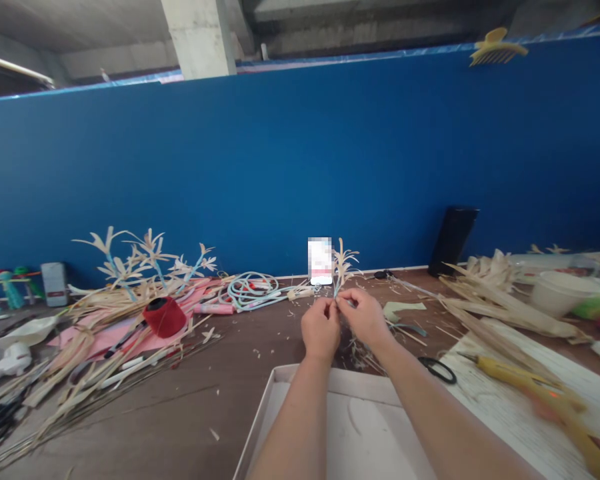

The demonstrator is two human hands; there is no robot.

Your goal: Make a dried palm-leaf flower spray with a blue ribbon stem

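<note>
Both my hands meet over the middle of the brown table [190, 400]. My left hand [321, 328] and my right hand [364, 317] are closed in a pinch on the stem of a small straw flower [343, 263], whose pale petals stand up just above my fingers. A white tray [300, 390] lies under my forearms at the near edge. Finished straw flowers on blue stems [140, 260] lie at the left.
A red thread spool [164, 316], pink sheet, pens, coiled cable [247, 290] and loose straw cover the left. Black-handled scissors [437, 369], a yellow glue gun [535, 387], dried husks [500, 300] and a white bowl [560, 292] sit right. A blue partition [300, 167] backs the table.
</note>
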